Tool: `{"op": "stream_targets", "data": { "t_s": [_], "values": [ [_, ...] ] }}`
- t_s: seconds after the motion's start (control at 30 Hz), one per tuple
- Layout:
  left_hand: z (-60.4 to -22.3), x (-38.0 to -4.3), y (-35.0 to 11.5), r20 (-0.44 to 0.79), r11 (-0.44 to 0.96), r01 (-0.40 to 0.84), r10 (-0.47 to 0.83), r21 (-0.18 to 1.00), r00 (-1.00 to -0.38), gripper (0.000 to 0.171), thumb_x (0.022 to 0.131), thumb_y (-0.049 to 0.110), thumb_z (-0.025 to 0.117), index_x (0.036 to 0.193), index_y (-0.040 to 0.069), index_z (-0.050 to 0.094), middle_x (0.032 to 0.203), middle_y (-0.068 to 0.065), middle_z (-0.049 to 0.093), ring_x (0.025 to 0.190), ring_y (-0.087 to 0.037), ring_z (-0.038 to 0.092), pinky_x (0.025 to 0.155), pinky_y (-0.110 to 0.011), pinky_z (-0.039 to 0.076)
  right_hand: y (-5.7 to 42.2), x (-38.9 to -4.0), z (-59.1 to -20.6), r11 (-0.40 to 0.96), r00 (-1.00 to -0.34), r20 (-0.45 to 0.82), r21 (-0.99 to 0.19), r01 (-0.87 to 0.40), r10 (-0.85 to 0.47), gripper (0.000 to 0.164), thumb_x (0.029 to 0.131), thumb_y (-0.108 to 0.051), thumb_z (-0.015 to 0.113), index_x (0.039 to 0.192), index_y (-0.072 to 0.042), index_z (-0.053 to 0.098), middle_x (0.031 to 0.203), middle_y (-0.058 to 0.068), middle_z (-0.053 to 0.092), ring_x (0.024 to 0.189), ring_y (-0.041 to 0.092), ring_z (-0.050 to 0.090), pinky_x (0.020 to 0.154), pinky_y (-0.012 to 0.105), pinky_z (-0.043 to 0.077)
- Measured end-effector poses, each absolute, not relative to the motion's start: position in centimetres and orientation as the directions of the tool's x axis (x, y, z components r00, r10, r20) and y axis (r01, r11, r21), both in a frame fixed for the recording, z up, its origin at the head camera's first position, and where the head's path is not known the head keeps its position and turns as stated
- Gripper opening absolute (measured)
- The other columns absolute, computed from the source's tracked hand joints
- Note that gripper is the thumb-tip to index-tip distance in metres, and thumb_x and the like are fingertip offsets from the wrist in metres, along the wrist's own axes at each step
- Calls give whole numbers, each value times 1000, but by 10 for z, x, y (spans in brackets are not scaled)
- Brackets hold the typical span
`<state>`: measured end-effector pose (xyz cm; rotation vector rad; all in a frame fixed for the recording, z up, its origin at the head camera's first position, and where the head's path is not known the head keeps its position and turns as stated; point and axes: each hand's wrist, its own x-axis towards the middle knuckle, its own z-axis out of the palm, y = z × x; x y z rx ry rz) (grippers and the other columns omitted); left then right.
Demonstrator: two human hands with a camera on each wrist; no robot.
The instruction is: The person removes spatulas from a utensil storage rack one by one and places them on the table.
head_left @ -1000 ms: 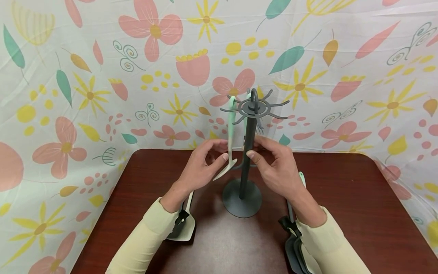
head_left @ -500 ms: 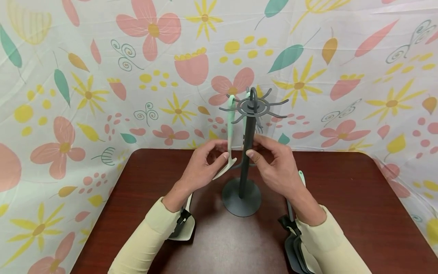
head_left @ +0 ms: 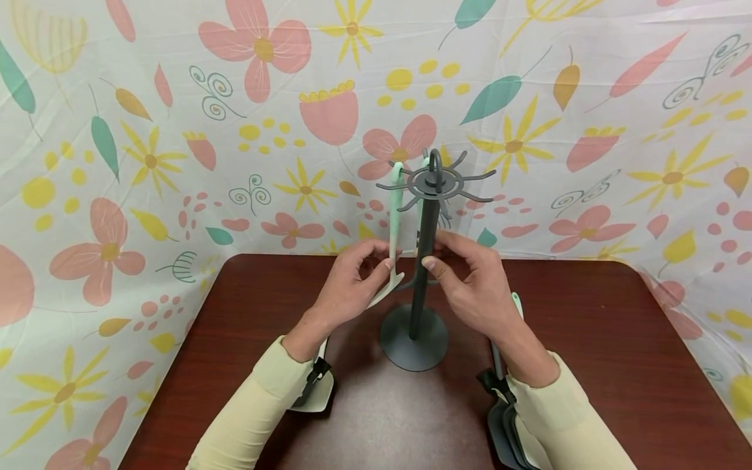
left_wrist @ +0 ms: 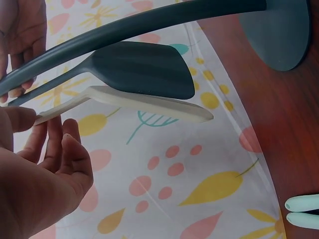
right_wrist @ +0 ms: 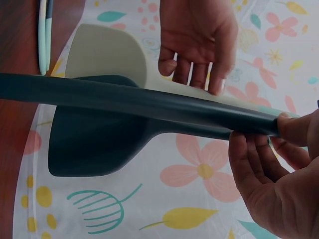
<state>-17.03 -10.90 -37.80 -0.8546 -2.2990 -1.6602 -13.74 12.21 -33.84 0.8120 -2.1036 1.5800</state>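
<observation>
A dark grey utensil stand with a ring of hooks stands upright on the table. A turner with a mint handle and cream blade hangs from a left hook. My left hand pinches its handle low down, thumb and fingers near the blade. My right hand grips the stand's pole, thumb in front. Behind the pole hangs a dark-bladed turner, its thin handle running past my right fingertips. The two blades overlap in the right wrist view.
On the brown table, a cream-bladed utensil lies beneath my left forearm. Several dark and cream utensils lie beside my right forearm. A floral cloth hangs behind the table.
My left hand has shifted slightly right, and the cream turner's blade has turned a little, so that more of it is hidden by the hand. My right hand keeps its place on the pole.
</observation>
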Motion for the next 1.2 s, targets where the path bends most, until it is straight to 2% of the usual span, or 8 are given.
{"op": "stream_targets", "data": {
  "t_s": [0.13,0.27,0.37,0.53,0.7,0.83,0.93,1.2],
  "values": [
    [-378,-170,-109,460,206,543,343,814,-819,17,107,14,65,122,9,72,104,-6,71,77,-23,58,67,-31,50,122,-137,-338,197,-758,616,-733,-652,-216,32,97,5,73,125,-9,75,104,4,77,86,22,73,72,23,58],
    [-378,-170,-109,461,212,542,335,813,-822,15,107,14,66,120,16,73,102,1,70,75,-21,57,66,-31,48,122,-138,-338,190,-760,613,-737,-649,-217,33,97,5,72,126,-11,75,104,4,77,88,22,73,73,23,58],
    [-377,-170,-108,461,215,542,333,812,-823,15,107,15,66,120,15,73,101,3,70,74,-20,56,65,-31,48,122,-137,-338,188,-763,609,-741,-644,-216,33,97,5,72,126,-11,75,104,5,77,88,22,73,73,23,59],
    [-378,-170,-109,466,220,547,330,808,-821,16,107,16,66,120,9,73,103,-4,72,75,-22,56,65,-31,47,122,-137,-339,198,-768,603,-743,-639,-216,32,97,5,73,127,-7,74,105,4,78,88,20,73,74,22,58],
    [-379,-171,-109,469,227,547,321,805,-823,15,107,18,67,119,16,74,107,-9,73,78,-24,56,66,-32,46,122,-137,-339,204,-770,600,-744,-636,-215,32,97,4,73,128,-5,74,105,4,78,88,19,73,73,22,58],
    [-378,-171,-109,470,234,547,315,804,-825,14,106,18,67,119,19,74,105,-1,72,78,-23,57,66,-32,46,122,-137,-339,202,-771,600,-745,-636,-215,33,98,3,72,128,-9,75,105,4,78,88,20,74,73,22,58],
    [-377,-170,-110,471,229,546,310,806,-826,15,106,18,67,120,18,74,105,4,71,81,-22,58,67,-32,47,122,-137,-339,203,-769,602,-743,-638,-215,31,98,3,72,127,-7,74,105,4,78,88,20,74,73,22,58],
    [-377,-170,-112,463,227,536,306,813,-832,16,107,18,67,121,20,74,107,4,73,81,-20,59,67,-37,48,122,-137,-339,199,-767,605,-741,-641,-215,32,98,3,72,126,-12,75,104,3,78,86,22,74,73,22,58]
  ]
}}
